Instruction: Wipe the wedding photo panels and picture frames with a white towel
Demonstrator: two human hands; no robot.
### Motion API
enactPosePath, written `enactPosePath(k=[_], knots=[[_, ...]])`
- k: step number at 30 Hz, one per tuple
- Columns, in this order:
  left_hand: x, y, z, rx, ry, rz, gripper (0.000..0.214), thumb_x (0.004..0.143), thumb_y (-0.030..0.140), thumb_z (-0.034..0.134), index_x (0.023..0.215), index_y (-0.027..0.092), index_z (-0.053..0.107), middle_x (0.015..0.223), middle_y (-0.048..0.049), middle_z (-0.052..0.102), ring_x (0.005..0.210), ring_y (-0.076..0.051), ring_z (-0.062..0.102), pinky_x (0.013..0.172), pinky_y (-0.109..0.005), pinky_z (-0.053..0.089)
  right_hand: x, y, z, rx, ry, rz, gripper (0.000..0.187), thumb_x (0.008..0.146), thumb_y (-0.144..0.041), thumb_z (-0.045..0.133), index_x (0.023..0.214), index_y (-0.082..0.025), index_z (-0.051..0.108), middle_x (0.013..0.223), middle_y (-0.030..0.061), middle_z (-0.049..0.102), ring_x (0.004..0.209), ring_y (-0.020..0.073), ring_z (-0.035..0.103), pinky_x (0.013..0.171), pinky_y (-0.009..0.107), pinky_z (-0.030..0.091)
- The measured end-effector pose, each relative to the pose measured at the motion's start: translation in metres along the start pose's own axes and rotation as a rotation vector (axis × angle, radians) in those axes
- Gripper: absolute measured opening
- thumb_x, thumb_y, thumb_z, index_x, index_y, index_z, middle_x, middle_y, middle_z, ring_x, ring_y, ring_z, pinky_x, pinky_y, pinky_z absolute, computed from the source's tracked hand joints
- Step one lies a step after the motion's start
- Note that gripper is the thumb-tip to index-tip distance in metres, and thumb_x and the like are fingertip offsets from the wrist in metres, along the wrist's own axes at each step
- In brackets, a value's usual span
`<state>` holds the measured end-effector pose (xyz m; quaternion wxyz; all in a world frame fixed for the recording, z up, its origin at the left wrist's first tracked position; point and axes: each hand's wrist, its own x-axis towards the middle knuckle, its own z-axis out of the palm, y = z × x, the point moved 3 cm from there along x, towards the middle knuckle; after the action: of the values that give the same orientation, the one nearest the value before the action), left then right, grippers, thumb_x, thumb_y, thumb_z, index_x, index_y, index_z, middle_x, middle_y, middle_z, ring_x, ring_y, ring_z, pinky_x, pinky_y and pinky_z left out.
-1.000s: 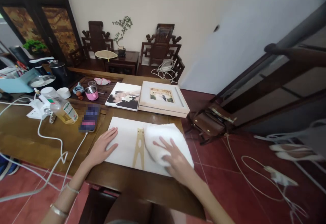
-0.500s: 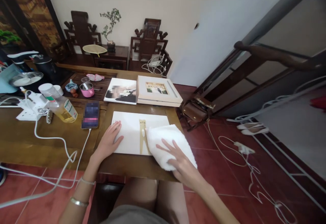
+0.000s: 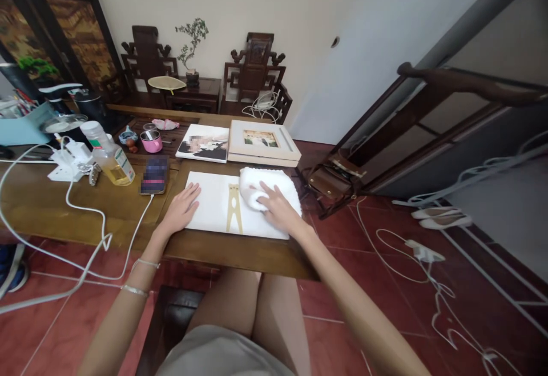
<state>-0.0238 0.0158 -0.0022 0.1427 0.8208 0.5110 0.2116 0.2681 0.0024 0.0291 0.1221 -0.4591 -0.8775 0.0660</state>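
Note:
A flat white board or album with a gold, A-shaped figure lies on the wooden table in front of me. My left hand rests on its left edge, fingers stretched out and holding nothing. Over the board's right part is a fluffy white towel, bunched up and covering that side. My right hand presses down on the towel with its fingers bent into a fold. The board's right upper corner is hidden beneath the cloth.
Behind the board lie a photo album and a cream framed box. To the left are a phone on a cable, a bottle of yellow liquid, a white power strip and a pink cup.
My right hand has moved the towel up and left, from the table's front right edge farther onto the board. My left hand stays at the board's left edge. The camera view has shifted slightly.

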Motion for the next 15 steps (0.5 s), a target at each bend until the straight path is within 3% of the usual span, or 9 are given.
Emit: enactPosePath(k=[5, 8, 11, 15], knots=[[0.001, 0.001, 0.000, 0.009, 0.009, 0.007, 0.050, 0.095, 0.039, 0.031, 0.141, 0.021, 0.042, 0.151, -0.0068, 0.037, 0.142, -0.022, 0.028, 0.114, -0.044, 0.025, -0.067, -0.045, -0.004, 0.053, -0.005, -0.106, 0.045, 0.055, 0.008, 0.036, 0.082, -0.016, 0.062, 0.148, 0.0099, 0.039, 0.144, 0.0290, 0.011, 0.111, 0.065, 0.017], [0.002, 0.003, -0.001, 0.015, -0.001, 0.002, 0.050, 0.094, 0.038, 0.033, 0.140, 0.021, 0.043, 0.150, -0.0069, 0.038, 0.141, -0.022, 0.029, 0.113, -0.044, 0.026, -0.090, -0.057, -0.007, 0.088, -0.041, -0.125, 0.045, 0.053, 0.008, 0.035, 0.080, -0.017, 0.061, 0.147, 0.0082, 0.041, 0.144, 0.0269, 0.011, 0.113, 0.062, 0.017], [0.002, 0.005, -0.003, 0.027, -0.010, 0.002, 0.050, 0.094, 0.037, 0.033, 0.140, 0.019, 0.043, 0.150, -0.0070, 0.038, 0.141, -0.022, 0.029, 0.113, -0.044, 0.026, -0.085, -0.047, -0.006, 0.092, -0.025, -0.099, 0.047, 0.053, 0.007, 0.035, 0.084, -0.017, 0.061, 0.147, 0.0088, 0.042, 0.144, 0.0260, 0.014, 0.114, 0.060, 0.018], [0.002, 0.007, -0.005, 0.053, -0.019, 0.001, 0.051, 0.095, 0.036, 0.032, 0.141, 0.017, 0.042, 0.151, -0.0071, 0.037, 0.142, -0.021, 0.028, 0.114, -0.042, 0.025, -0.040, -0.015, 0.002, 0.037, 0.000, -0.029, 0.044, 0.060, 0.005, 0.039, 0.091, -0.015, 0.062, 0.144, 0.0152, 0.045, 0.142, 0.0295, 0.019, 0.112, 0.061, 0.019]])
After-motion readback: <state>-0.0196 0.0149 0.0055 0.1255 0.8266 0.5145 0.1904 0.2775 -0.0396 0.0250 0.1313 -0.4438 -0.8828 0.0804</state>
